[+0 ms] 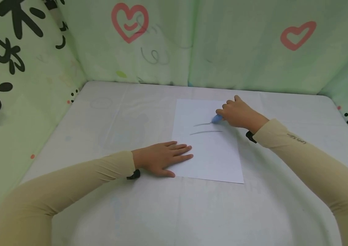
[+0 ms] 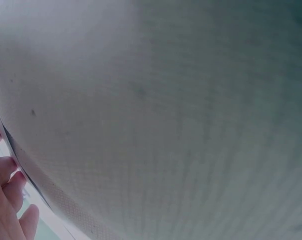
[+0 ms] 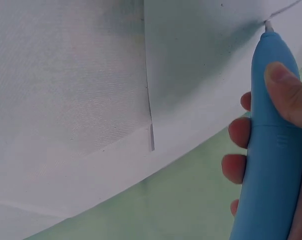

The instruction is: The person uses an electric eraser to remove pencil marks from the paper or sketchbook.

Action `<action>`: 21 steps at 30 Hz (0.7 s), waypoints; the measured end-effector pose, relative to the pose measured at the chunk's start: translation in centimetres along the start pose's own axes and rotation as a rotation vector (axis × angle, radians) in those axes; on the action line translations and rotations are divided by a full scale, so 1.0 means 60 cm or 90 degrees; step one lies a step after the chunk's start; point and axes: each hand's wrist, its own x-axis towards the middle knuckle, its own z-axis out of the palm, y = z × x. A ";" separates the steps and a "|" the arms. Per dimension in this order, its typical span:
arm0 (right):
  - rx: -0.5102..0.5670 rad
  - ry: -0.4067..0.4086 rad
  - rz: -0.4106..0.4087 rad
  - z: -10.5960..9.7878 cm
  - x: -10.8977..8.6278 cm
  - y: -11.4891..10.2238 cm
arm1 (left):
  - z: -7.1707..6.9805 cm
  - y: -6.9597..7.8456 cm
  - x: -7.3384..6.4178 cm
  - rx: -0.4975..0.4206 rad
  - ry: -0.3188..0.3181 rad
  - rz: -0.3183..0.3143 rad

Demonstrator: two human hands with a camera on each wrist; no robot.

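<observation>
A white sheet of paper [image 1: 210, 164] lies on the table with two thin grey lines [image 1: 206, 132] across it, the upper one shorter. My right hand [image 1: 239, 112] grips a thick blue electric eraser [image 1: 217, 119], its tip down at the right end of the upper line. In the right wrist view the thumb lies along the near side of the eraser [image 3: 275, 125] and the fingers wrap its other side; its narrow pale tip meets the pencil line. My left hand [image 1: 164, 159] rests flat with fingers spread over the paper's lower left edge.
A white cloth [image 1: 124, 116] covers the table under the paper. Green curtains [image 1: 223, 44] with red hearts and black lettering hang behind and at the sides. Dark wrist straps [image 1: 134, 175] show at both cuffs.
</observation>
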 end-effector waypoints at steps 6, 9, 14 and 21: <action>0.005 -0.011 0.001 0.001 0.000 -0.001 | -0.002 0.001 0.001 0.001 -0.008 -0.006; -0.002 -0.010 0.001 0.000 0.000 -0.002 | -0.002 0.002 0.000 0.003 -0.008 -0.006; 0.002 -0.018 0.007 -0.002 0.001 -0.002 | -0.002 0.003 -0.001 0.011 -0.006 -0.005; 0.009 -0.036 0.018 -0.002 0.002 -0.002 | -0.002 0.003 0.000 0.014 -0.008 -0.003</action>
